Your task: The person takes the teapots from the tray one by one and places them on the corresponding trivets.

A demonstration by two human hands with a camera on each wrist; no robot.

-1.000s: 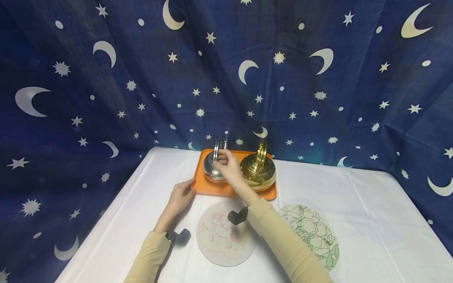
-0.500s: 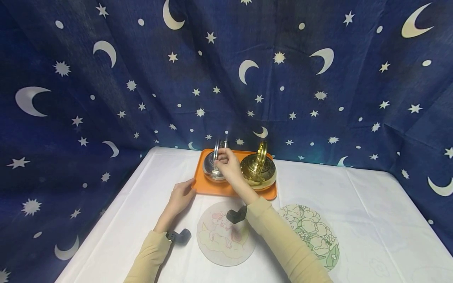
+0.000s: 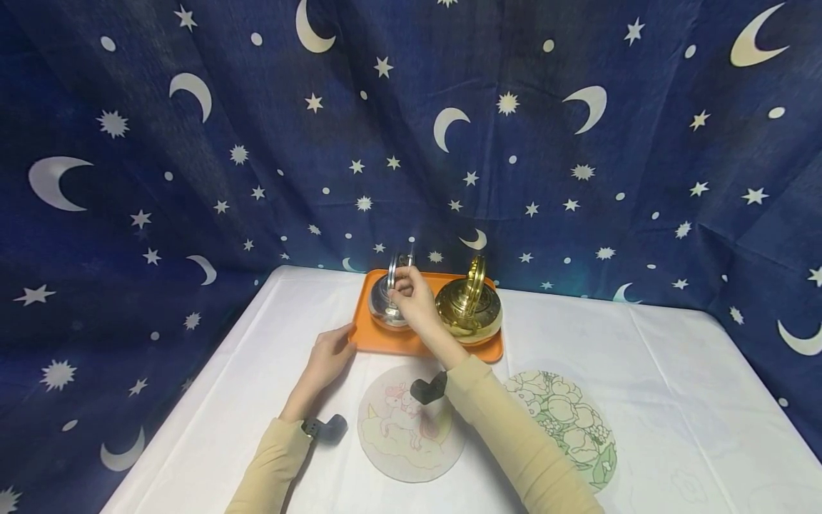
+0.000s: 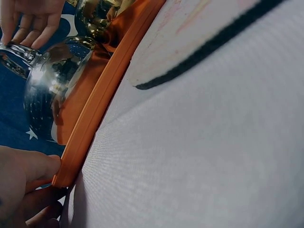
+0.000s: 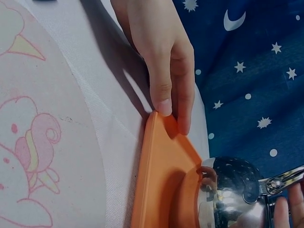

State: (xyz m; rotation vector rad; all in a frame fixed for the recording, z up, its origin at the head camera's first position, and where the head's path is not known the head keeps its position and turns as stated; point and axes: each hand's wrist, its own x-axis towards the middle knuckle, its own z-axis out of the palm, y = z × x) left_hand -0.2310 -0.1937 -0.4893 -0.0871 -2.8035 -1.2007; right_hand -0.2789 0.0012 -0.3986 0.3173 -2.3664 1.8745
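An orange tray (image 3: 392, 344) lies near the back of the table and bears two shiny round teapots. At its left is the silver teapot (image 3: 377, 303); to the right stands the gold teapot (image 3: 475, 327). My right hand (image 3: 416, 300) pinches the silver teapot's upright handle (image 4: 19, 51), fingers curled about it. At the tray's near left corner my left hand (image 3: 327, 358) grips the rim, its thumb (image 5: 164, 105) on top and fingers around the outer side. The right hand covers part of the silver teapot in the head view.
A round mat with a pink unicorn drawing (image 3: 411, 453) lies in front of the tray. Another round mat with green-edged flowers (image 3: 581, 428) is partly under the right forearm. White cloth (image 3: 681, 385) covers the table; a dark blue moon-and-star curtain (image 3: 411, 128) hangs right behind.
Almost nothing differs. The right wrist has shifted very slightly to the left, while both hands keep their holds and the tray and teapots stay where they were.
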